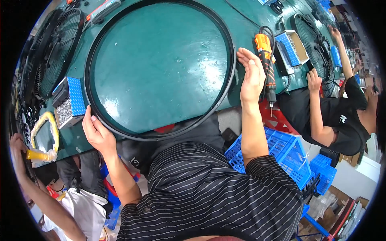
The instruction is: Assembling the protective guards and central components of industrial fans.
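A large black ring [91, 44] lies on the green tabletop [161, 64], its near edge jutting past the table's front edge. My left hand [98, 135] rests with stretched fingers along the outside of the ring's near left edge, seemingly touching it. On the other side, my right hand [252, 78] is open, its fingers straight and its palm facing the ring; whether the fingertips touch the rim I cannot tell. An orange and black electric screwdriver [265, 52] lies just to the right of that hand, bit toward me.
Boxes of small metal parts stand at left [76, 108] and right [295, 46]. Black fan grilles [60, 52] lie at far left and right. A co-worker's hand holds a yellow tape roll [40, 154]. Another person sits at right. Blue crates [281, 152] stand below the table.
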A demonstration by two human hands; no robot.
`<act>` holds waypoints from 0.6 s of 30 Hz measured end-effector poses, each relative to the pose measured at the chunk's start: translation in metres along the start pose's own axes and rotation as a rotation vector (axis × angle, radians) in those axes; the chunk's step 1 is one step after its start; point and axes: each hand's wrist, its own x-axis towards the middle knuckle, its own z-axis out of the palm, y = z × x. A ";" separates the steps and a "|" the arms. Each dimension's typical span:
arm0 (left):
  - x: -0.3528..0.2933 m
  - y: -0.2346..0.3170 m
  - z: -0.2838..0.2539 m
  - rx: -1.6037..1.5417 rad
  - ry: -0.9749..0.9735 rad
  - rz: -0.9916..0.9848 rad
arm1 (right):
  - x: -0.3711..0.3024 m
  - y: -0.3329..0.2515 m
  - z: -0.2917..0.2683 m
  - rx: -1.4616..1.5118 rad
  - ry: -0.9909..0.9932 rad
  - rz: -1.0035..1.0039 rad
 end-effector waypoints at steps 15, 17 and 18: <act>-0.001 -0.007 -0.001 0.003 0.031 -0.036 | -0.002 0.002 0.004 -0.321 -0.151 -0.053; 0.000 -0.007 -0.003 -0.030 0.001 -0.039 | -0.003 0.002 0.004 -0.352 -0.188 -0.063; 0.000 -0.008 -0.005 -0.071 -0.011 -0.040 | -0.003 0.003 0.004 -0.359 -0.193 -0.054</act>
